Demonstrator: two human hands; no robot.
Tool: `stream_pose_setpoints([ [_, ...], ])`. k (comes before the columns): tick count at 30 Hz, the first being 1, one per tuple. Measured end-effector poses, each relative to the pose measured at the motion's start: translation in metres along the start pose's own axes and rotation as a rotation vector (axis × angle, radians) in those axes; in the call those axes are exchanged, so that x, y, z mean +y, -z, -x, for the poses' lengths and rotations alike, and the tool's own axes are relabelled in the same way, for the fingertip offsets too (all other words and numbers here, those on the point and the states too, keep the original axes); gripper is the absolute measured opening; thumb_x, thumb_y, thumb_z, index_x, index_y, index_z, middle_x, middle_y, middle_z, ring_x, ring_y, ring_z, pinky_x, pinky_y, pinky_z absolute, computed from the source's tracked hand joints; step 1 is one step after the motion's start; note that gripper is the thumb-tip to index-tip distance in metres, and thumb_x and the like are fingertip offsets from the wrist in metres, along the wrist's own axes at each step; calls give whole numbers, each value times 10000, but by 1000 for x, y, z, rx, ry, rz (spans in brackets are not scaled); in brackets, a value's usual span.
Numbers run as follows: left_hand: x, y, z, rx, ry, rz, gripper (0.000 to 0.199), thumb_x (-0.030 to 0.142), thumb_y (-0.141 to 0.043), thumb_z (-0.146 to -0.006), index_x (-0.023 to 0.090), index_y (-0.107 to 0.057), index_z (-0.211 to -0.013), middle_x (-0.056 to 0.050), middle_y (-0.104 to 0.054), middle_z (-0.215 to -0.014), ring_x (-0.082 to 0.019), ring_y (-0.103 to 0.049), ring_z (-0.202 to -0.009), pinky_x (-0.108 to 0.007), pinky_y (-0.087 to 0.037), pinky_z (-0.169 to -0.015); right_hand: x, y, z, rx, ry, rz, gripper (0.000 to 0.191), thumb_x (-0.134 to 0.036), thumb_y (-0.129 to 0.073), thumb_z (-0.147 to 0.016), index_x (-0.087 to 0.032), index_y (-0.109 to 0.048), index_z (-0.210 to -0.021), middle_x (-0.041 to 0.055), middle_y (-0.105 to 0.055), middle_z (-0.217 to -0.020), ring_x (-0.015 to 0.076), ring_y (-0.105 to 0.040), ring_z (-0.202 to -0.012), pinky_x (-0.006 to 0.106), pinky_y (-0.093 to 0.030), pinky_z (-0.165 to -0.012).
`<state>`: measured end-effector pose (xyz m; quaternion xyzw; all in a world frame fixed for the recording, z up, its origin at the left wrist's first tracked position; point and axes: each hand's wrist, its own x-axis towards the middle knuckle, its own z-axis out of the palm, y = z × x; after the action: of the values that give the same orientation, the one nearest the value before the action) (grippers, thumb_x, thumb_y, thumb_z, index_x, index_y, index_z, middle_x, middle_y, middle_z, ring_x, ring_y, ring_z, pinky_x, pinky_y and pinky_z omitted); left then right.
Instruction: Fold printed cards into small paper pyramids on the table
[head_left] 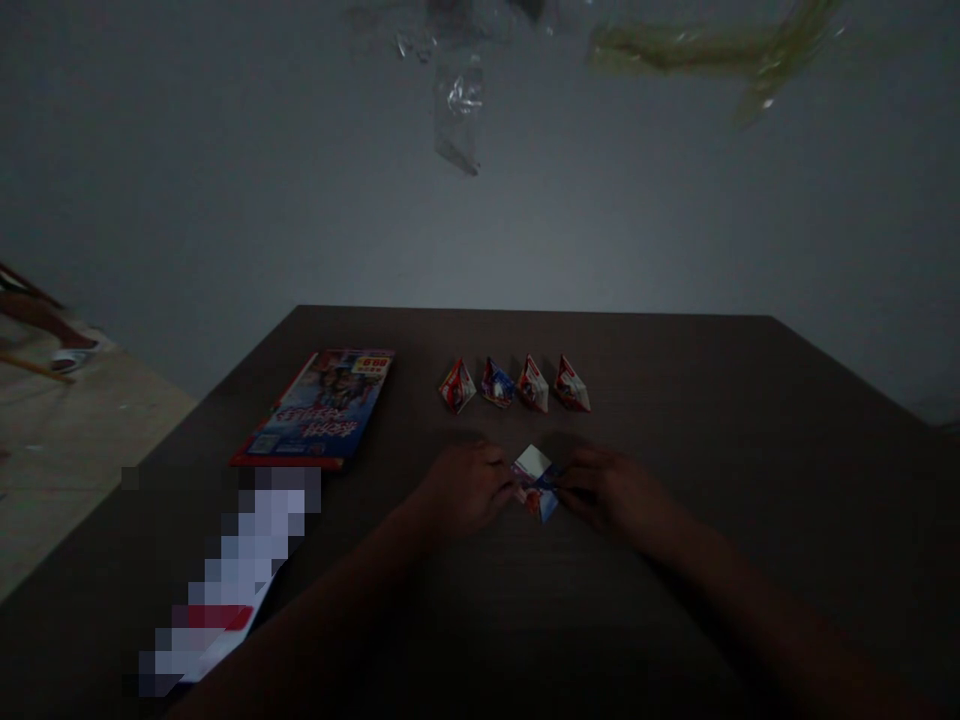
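Between my hands, just above the dark table, is a small folded paper piece [537, 490] with a pale top and printed blue and red sides. My left hand [469, 487] pinches its left corner. On the opposite corner, the fingers of my right hand [611, 490] are closed in a pinch as well. Several folded paper shapes stand in a row beyond my hands: a red one [457, 386], a blue one [497, 383], and two red-and-white ones [533, 384] farther right. The dim light hides the finer folds.
A stack of printed flyers or magazines [322, 405] lies at the table's left. Nearer me is a bright, pixel-blurred object [255, 540]. The table [675, 370] meets a grey wall with a clear plastic bag [459, 110] and yellow tape [690, 48]. A person's leg [45, 325] shows far left.
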<state>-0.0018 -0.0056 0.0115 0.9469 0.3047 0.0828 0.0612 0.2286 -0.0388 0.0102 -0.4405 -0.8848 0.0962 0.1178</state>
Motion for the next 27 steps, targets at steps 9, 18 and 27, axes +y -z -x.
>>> stream_pose_setpoints([
  [9,-2,-1,-4,-56,114,45,268,309,-432,-913,176,-665,-914,-57,-637,-863,-183,-582,-818,-281,-429,-690,5,1,-1,-9,-115,-63,171,-287,-536,-883,-187,-651,-805,61,-625,-831,199,-564,-830,330,-439,-738],
  [18,3,-5,-5,-46,260,78,236,297,-450,-901,166,-639,-850,-58,-636,-853,-189,-586,-841,-307,-429,-755,12,-9,-4,10,-199,-181,196,-291,-492,-907,-194,-629,-806,45,-630,-827,189,-557,-809,344,-408,-751],
  [27,12,-12,-7,39,333,20,246,263,-401,-923,158,-619,-880,-71,-625,-899,-207,-565,-875,-365,-417,-816,12,-13,-7,27,-202,-133,218,-323,-474,-917,-170,-601,-829,61,-613,-831,196,-547,-806,344,-411,-732],
])
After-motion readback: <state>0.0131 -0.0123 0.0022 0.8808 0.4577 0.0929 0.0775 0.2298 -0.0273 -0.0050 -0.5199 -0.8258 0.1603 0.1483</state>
